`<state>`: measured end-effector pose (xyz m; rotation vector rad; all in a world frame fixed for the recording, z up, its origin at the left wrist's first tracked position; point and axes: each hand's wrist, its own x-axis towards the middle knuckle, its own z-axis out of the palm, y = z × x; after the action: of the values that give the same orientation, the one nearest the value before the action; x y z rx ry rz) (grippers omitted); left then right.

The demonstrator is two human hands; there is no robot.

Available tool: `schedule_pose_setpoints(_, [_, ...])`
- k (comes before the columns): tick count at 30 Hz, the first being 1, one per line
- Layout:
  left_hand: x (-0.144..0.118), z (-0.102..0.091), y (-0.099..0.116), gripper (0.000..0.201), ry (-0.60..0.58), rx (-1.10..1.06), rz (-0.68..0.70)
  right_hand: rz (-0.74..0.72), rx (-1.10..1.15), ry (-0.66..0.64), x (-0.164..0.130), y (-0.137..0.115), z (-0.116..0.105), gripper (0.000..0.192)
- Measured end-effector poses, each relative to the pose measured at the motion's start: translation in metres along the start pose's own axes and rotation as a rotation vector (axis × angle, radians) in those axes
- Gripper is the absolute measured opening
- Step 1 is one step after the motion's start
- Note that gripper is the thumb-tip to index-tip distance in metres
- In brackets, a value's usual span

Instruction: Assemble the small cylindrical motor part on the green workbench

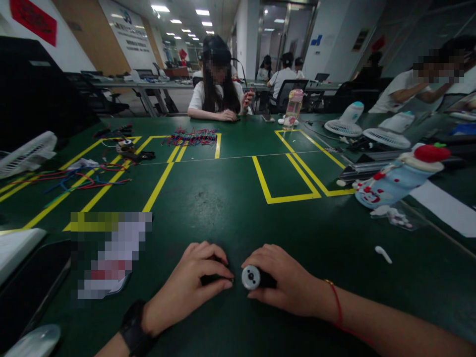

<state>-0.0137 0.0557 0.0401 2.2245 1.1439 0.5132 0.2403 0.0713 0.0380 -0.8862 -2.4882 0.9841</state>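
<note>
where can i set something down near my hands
Bare green table lies ahead of the left hand and right hand, up to the yellow tape outline, and between the right hand and white earbud. It's crowded left, with loose wires, and far right, around the blue bottle and white fans.

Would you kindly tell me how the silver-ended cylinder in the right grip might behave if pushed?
The silver-ended cylinder would probably roll on its side, since its end is round. It is likely stiff, as that end looks metallic. The same metallic look suggests it may be heavy for its size.
</note>
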Motion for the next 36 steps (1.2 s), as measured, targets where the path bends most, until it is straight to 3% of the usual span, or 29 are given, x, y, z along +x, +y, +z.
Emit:
schedule_pose_setpoints(4, [0.003, 0.004, 0.018, 0.011, 0.228, -0.242, -0.026, 0.002, -0.002, -0.003, 0.002, -0.002, 0.000, 0.034])
schedule_pose_setpoints(7, [0.004, 0.005, 0.031, 0.014, 0.306, -0.261, 0.004, 0.001, -0.012, -0.004, 0.003, -0.003, 0.000, 0.031])
schedule_pose_setpoints(13, [0.006, 0.012, 0.039, 0.016, 0.256, -0.181, 0.044, -0.002, -0.026, 0.007, 0.003, -0.004, 0.001, 0.029])
schedule_pose_setpoints(22, [0.009, 0.010, 0.046, 0.021, 0.171, -0.200, -0.027, 0.000, -0.039, 0.010, 0.003, -0.003, 0.000, 0.028])
schedule_pose_setpoints(25, [0.006, 0.008, 0.030, 0.025, 0.191, -0.208, -0.074, -0.001, -0.023, 0.014, 0.002, -0.002, 0.000, 0.033])
schedule_pose_setpoints(31, [0.003, -0.011, -0.031, 0.021, 0.368, -0.136, -0.298, 0.008, 0.021, 0.002, 0.000, -0.003, -0.004, 0.039])
schedule_pose_setpoints(36, [0.000, -0.026, -0.043, 0.027, 0.426, -0.141, -0.391, 0.010, 0.032, -0.001, 0.001, -0.002, -0.004, 0.038])
